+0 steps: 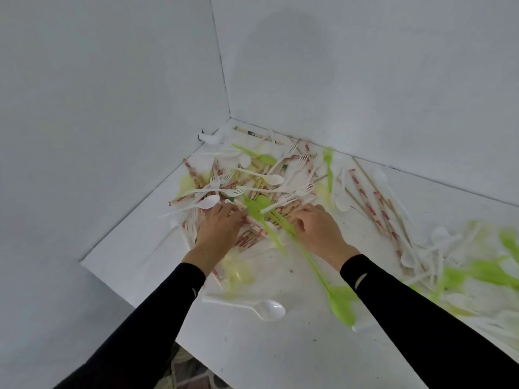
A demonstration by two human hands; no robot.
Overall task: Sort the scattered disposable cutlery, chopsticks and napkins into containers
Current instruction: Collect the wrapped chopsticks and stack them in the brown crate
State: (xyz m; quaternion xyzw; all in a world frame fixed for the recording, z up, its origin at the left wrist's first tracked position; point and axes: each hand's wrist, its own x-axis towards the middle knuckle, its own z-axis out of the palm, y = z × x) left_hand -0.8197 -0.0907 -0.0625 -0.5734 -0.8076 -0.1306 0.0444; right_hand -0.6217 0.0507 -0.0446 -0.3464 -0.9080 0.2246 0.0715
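Both hands worked in a tangled heap at the corner of a smooth white counter (280, 360), hemmed in by matte white walls (112, 108). The left hand (219, 228) and the right hand (317, 228) lay knuckles-up on thin chopsticks (283, 211) in red-printed paper sleeves. Their fingers were bent down into the sticks, and I could not tell whether either hand gripped anything. Slim white plastic forks (222, 181) with fine tines crossed the heap behind the hands. A long, glossy green utensil (341, 304), blurred, ran out from under the right hand toward the near edge. A shiny white spoon (269, 309) lay apart, bowl up. Bare wooden sticks (373, 186) fanned out to the right. Black sleeves (157, 318) covered both forearms.
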